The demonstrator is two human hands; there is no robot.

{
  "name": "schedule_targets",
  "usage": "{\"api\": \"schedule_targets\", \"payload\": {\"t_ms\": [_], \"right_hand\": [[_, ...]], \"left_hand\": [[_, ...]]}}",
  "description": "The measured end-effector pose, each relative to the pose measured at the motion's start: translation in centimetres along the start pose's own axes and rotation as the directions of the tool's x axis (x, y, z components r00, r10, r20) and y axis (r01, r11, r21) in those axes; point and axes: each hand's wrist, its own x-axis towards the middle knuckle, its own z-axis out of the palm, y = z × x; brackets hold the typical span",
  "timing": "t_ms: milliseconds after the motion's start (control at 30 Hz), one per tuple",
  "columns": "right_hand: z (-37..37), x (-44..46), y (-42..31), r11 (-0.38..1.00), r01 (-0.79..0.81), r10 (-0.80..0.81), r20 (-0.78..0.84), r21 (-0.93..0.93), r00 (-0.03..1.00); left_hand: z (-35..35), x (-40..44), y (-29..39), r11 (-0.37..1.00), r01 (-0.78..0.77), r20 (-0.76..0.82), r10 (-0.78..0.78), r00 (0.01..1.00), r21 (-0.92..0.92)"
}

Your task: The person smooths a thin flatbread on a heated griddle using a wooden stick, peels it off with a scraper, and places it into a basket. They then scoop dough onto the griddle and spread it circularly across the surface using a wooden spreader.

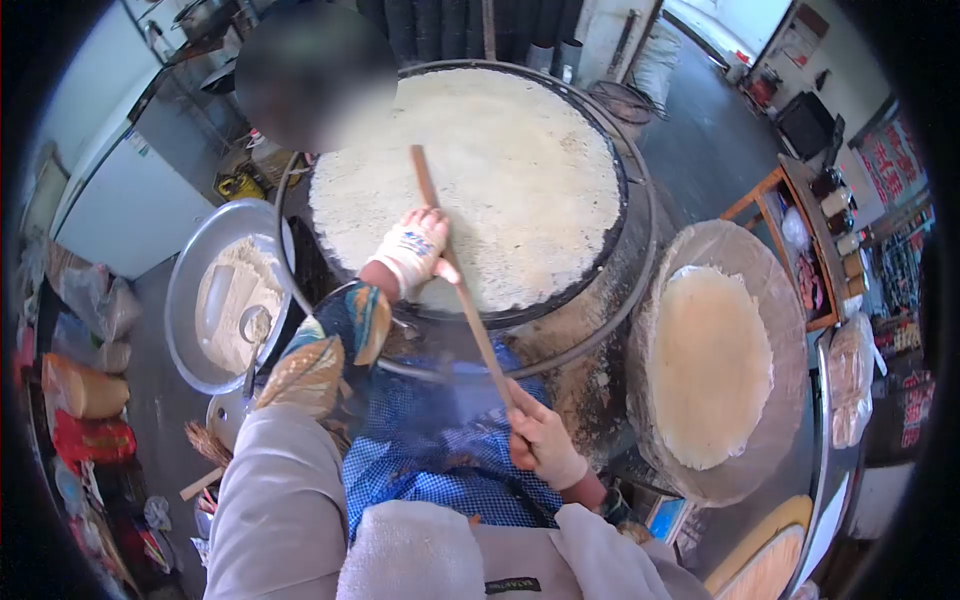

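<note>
Stick [478, 325], clasped by left hand [415, 245] and right hand [545, 436], is apparently steered across the griddle's [520, 316] near edge, needing steady control.

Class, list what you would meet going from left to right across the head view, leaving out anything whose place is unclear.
Red bag, metal bowl, large round pale sheet, tray, plastic-wrapped package.

No text legible. Blue print on left glove [413, 250], pale letters on dark tag [512, 585] below the hands, red characters on poster [897, 165] far right: all unreadable.
</note>
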Motion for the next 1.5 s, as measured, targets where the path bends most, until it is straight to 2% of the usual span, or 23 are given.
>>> {"api": "schedule_targets", "payload": {"t_ms": [167, 233, 300, 367, 433, 500, 633, 700, 800, 900, 933, 967, 1000, 1033, 1067, 1100, 1133, 1233, 1267, 1333, 1367, 1433, 1500], "right_hand": [[3.8, 2.6, -0.1, 0.846, 0.015, -0.043, -0.041, -0.533, 0.998], [3.9, 2.7, 1.2, 0.747, 0.092, -0.145, -0.026, -0.658, 0.989], [4.4, 3.1, 1.1, 0.703, 0.121, -0.185, -0.015, -0.701, 0.983], [5.5, 4.5, -0.6, 0.606, 0.209, -0.283, 0.038, -0.767, 0.958], [6.3, 7.8, -2.2, 0.265, 0.316, -0.43, 0.181, -0.911, 0.884], [5.2, 10.9, -3.0, -0.183, 0.081, -0.32, 0.137, -0.98, 0.937], [0.1, 10.2, -5.1, -0.143, -0.019, -0.526, 0.06, -0.989, 0.848], [-3.1, 8.2, -7.2, -0.034, -0.115, -0.639, -0.067, -0.993, 0.767], [-4.6, 4.5, -11.1, 0.103, -0.242, -0.659, -0.248, -0.965, 0.71], [-6.7, 6.5, -10.8, 0.373, 0.038, -0.84, -0.319, -0.927, 0.439], [-7.7, 8.4, -10.2, 0.324, 0.214, -0.904, -0.234, -0.921, 0.358], [-4.5, 6.8, -10.8, 0.673, 0.278, -0.686, -0.438, -0.686, 0.581], [-4.3, 9.3, -9.4, 0.861, 0.409, -0.507, -0.453, -0.301, 0.733], [-3.2, 10.1, -7.7, 0.884, 0.349, -0.448, -0.347, -0.312, 0.824], [-0.6, 10.0, -6.2, 0.794, 0.244, -0.446, -0.261, -0.557, 0.856], [3.5, 8.5, -5.4, 0.743, 0.122, -0.358, -0.237, -0.659, 0.903], [6.7, 7.4, -4.8, 0.726, 0.102, -0.287, -0.164, -0.68, 0.944], [9.6, 7.4, 1.4, 0.681, 0.206, -0.156, 0.135, -0.702, 0.978], [10.7, 6.4, 2.5, 0.66, 0.229, -0.092, 0.225, -0.716, 0.97], [13.1, 3.5, 3.2, 0.604, 0.195, 0.07, 0.295, -0.773, 0.953], [14.4, 1.8, 2.2, 0.594, 0.036, 0.225, 0.209, -0.803, 0.952], [14.5, 0.6, 1.0, 0.564, 0.029, 0.313, 0.247, -0.825, 0.917], [15.6, -0.4, -1.4, 0.528, 0.043, 0.352, 0.264, -0.848, 0.898]], "left_hand": [[-2.6, -12.1, -5.0, 0.99, 0.144, -0.087, -0.144, 0.986, -0.006], [-2.9, -17.3, -6.2, 0.94, 0.218, -0.143, -0.261, 0.955, -0.262], [0.8, -21.9, -9.4, 0.939, 0.288, -0.29, -0.333, 0.897, -0.19], [0.8, -23.3, -9.0, 0.953, 0.301, -0.206, -0.29, 0.934, 0.023], [0.8, -22.3, -8.7, 0.954, 0.229, -0.067, -0.22, 0.973, 0.196], [1.1, -20.4, -8.1, 0.931, 0.202, 0.187, -0.266, 0.946, 0.303], [5.0, -20.8, -8.8, 0.921, -0.001, 0.185, -0.078, 0.98, 0.39], [1.0, -19.2, -3.5, 0.931, 0.175, 0.38, -0.296, 0.877, 0.322], [3.6, -18.2, -0.2, 0.875, 0.214, 0.372, -0.391, 0.842, 0.435], [3.1, -16.9, 8.9, 0.942, 0.292, 0.267, -0.328, 0.906, 0.167], [0.8, -16.6, 12.8, 0.97, 0.243, 0.116, -0.244, 0.963, 0.016], [-1.2, -15.7, 16.8, 0.943, 0.314, 0.156, -0.296, 0.942, -0.11], [-3.1, -16.0, 19.7, 0.948, 0.178, -0.021, -0.19, 0.982, -0.265], [-2.7, -16.6, 21.6, 0.976, -0.028, -0.161, -0.008, 0.987, -0.217], [0.9, -17.7, 22.7, 0.91, 0.009, 0.108, 0.039, 0.993, -0.415], [-0.4, -18.6, 24.0, 0.884, -0.151, 0.073, 0.204, 0.976, -0.442], [3.9, -21.3, 24.2, 0.821, -0.205, -0.127, 0.161, 0.979, -0.532], [0.5, -22.9, 19.9, 0.808, 0.153, 0.218, -0.032, 0.976, -0.569], [6.1, -24.4, 18.8, 0.914, 0.021, 0.1, 0.021, 0.995, -0.404], [9.0, -28.0, 17.0, 0.641, 0.17, 0.127, -0.114, 0.985, -0.749], [9.6, -28.8, 16.2, -0.012, 0.266, 0.262, -0.225, 0.939, -0.964], [8.2, -27.0, 15.6, 0.47, -0.004, -0.099, -0.178, 0.979, -0.882], [5.6, -27.4, 16.0, 0.4, 0.196, 0.06, -0.327, 0.943, -0.895]]}}
